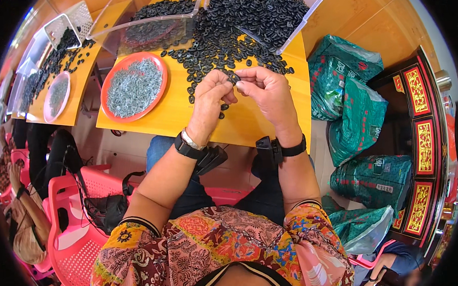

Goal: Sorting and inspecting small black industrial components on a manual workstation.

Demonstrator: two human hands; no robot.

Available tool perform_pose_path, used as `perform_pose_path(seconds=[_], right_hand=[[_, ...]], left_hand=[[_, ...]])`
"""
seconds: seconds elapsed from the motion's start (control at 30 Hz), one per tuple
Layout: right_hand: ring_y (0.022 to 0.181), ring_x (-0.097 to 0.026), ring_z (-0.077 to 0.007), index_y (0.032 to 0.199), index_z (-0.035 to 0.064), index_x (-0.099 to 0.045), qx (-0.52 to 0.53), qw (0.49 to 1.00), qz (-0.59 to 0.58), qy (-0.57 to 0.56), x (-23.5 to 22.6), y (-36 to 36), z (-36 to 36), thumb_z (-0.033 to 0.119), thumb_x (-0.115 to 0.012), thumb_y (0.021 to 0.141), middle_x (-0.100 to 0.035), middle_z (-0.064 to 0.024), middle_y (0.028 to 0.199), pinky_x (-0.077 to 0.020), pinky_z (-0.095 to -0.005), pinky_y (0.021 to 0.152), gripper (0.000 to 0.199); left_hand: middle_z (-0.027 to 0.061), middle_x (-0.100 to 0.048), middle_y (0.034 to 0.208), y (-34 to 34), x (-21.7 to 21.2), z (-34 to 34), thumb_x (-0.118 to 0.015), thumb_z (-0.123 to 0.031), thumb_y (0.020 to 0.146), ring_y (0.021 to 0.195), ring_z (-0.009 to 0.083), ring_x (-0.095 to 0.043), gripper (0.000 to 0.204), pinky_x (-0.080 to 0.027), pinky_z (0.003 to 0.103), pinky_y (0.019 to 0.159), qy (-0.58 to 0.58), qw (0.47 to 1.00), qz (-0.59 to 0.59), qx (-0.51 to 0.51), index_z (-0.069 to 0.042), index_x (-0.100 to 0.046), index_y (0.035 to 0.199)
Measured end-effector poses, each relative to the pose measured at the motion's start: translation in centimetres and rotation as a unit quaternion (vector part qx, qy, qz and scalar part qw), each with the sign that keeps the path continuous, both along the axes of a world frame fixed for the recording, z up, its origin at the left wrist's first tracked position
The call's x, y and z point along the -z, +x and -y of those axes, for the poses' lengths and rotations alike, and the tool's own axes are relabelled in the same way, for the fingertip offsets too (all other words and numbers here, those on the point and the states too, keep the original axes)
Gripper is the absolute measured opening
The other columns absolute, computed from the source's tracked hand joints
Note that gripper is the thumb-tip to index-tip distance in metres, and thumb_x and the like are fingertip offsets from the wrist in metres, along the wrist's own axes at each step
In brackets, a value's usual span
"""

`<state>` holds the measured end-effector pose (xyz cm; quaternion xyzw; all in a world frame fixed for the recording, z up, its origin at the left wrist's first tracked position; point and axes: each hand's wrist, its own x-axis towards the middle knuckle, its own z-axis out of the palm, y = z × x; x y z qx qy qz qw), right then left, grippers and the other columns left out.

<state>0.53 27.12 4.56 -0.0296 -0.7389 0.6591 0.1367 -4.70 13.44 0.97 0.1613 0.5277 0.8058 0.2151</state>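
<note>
My left hand and my right hand meet above the near part of the yellow table. Fingertips of both hands pinch a small black oval plastic piece; its details are partly covered by the fingers. Many similar black oval pieces lie spread just beyond my hands. A couple of loose ones rest under my left hand. To the left sits a red round plate heaped with small silvery metal parts, too small to name surely.
A clear plastic bin at the back spills black pieces onto the table; another clear bin stands left of it. Green bags line the right side. Pink chairs and another person's arm are at the left.
</note>
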Motion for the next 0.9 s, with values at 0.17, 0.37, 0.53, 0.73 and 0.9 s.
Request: perform_pose_path(seconds=[0.17,0.37,0.53,0.73,0.9], right_hand=[[0.077,-0.062,-0.0097,0.101,-0.0040,-0.064,-0.007,1.000,0.002,-0.019,0.1,-0.1,0.3,-0.002,-0.062,0.080,-0.067,-0.0069,0.087,-0.0511,-0.0224,0.072,0.021],[0.077,-0.062,-0.0094,0.100,-0.0035,-0.064,-0.008,1.000,0.011,0.008,0.3,-0.1,0.0,-0.002,-0.062,0.079,-0.067,-0.0072,0.085,-0.0509,-0.0218,0.071,0.021],[0.073,-0.063,-0.0095,0.099,-0.0023,-0.064,-0.021,1.000,-0.008,0.019,0.5,-0.2,0.1,-0.003,-0.063,0.077,-0.067,-0.0065,0.083,-0.0515,-0.0222,0.067,0.022],[0.068,-0.063,-0.0103,0.095,-0.0023,-0.063,0.029,0.992,-0.023,0.118,0.3,-0.2,1.0,-0.004,-0.064,0.075,-0.066,-0.0084,0.077,-0.0510,-0.0232,0.062,0.020],[0.064,-0.061,-0.0099,0.096,-0.0017,-0.064,0.032,0.989,-0.038,0.138,0.7,-0.2,0.4,-0.003,-0.064,0.075,-0.065,-0.0077,0.075,-0.0498,-0.0229,0.060,0.021]], left_hand=[[0.0028,-0.054,0.067,0.0,0.5,-0.1,-0.048,-0.009,0.085,0.061,0.0114,-0.053,0.008,-0.041,0.023,0.059,0.020,1.000,0.010,-0.016,-0.005,-0.051,0.079],[0.0033,-0.053,0.064,-0.1,0.1,0.1,-0.048,-0.009,0.085,0.059,0.0126,-0.052,0.009,-0.040,0.024,0.059,-0.018,1.000,0.015,0.018,-0.007,-0.048,0.076],[0.0030,-0.053,0.064,-0.1,0.1,0.1,-0.048,-0.010,0.086,0.058,0.0125,-0.052,0.011,-0.040,0.024,0.058,-0.016,0.999,0.022,0.017,-0.007,-0.049,0.076],[0.0035,-0.055,0.064,-0.2,0.3,0.0,-0.047,-0.011,0.088,0.057,0.0125,-0.052,0.014,-0.040,0.024,0.057,-0.001,0.999,0.049,0.017,-0.007,-0.050,0.075],[0.0036,-0.055,0.064,-0.3,0.4,0.0,-0.046,-0.013,0.089,0.058,0.0121,-0.053,0.016,-0.040,0.024,0.057,-0.010,0.999,0.024,0.032,-0.007,-0.050,0.075]])
